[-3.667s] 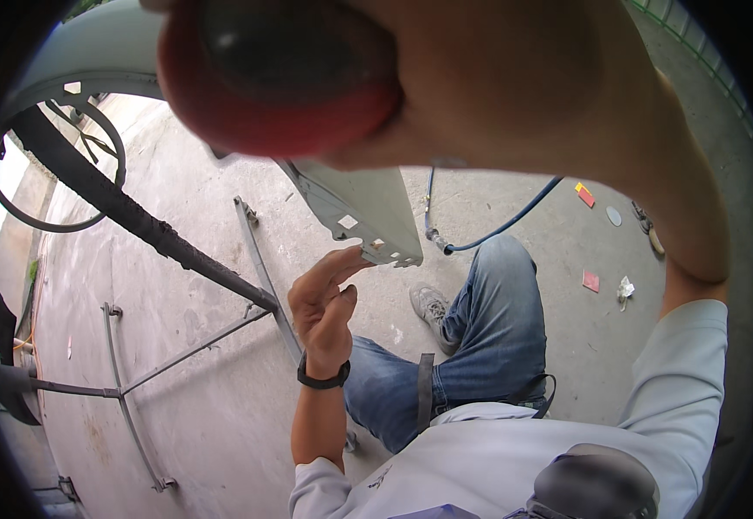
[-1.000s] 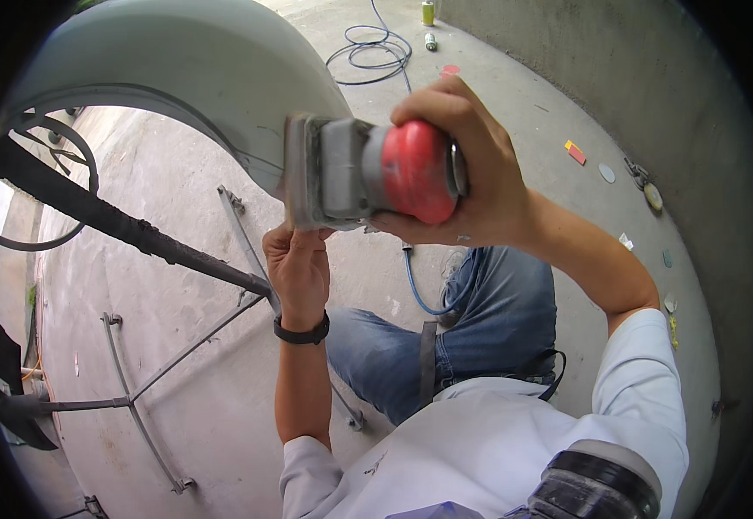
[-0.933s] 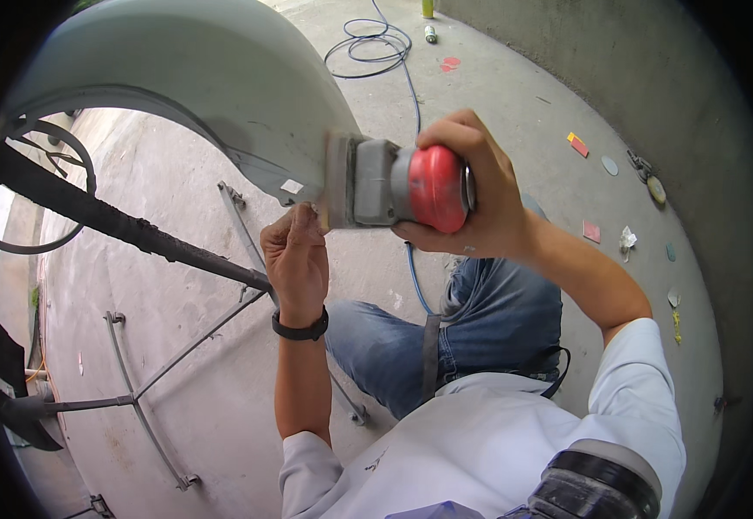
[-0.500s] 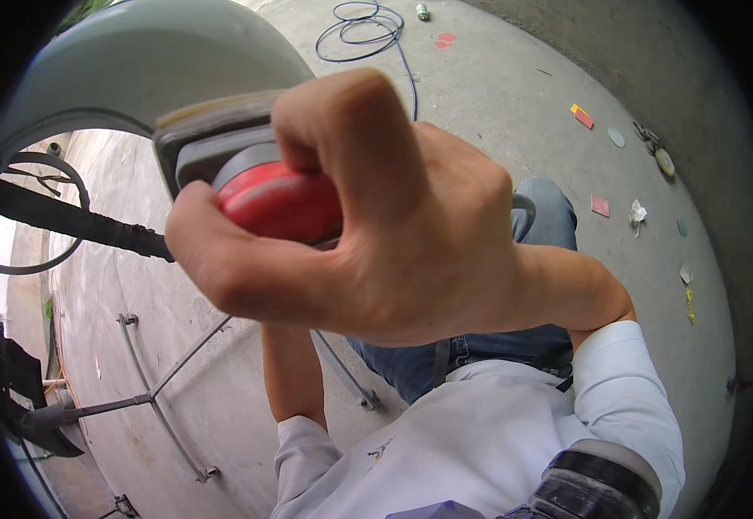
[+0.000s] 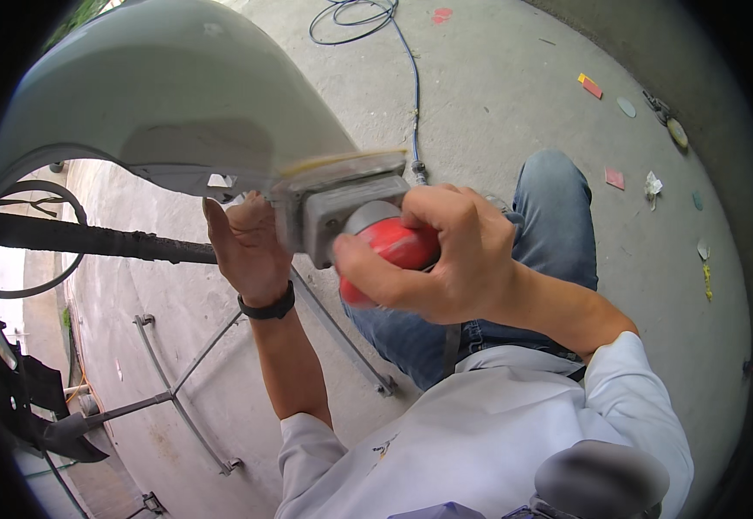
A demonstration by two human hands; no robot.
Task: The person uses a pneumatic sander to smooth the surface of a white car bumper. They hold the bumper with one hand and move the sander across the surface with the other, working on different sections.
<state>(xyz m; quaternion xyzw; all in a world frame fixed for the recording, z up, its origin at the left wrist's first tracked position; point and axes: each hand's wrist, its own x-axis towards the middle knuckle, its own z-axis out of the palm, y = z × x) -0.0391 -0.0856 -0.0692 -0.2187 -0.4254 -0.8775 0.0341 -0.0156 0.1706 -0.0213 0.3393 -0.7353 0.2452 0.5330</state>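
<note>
My right hand is closed around a red and grey power sander, thumb and fingers on its rounded top. The sander's flat rectangular pad is tilted up beside the edge of a curved grey-green car body panel; whether the two touch I cannot tell. A darker dull patch spreads along the panel's lower part. Under that edge, my left hand, with a black band at the wrist, has its palm turned up and thumb stretched apart. Its fingers are partly hidden by the panel and sander.
A metal stand with thin legs is on the concrete floor at left, below a dark wrapped bar. A dark blue hose runs from a far coil toward the sander. Abrasive pieces and scraps lie scattered at right.
My right hand has carried the sander away from my head and to the right, down toward the panel's edge. My left hand, earlier hidden behind it, now shows.
</note>
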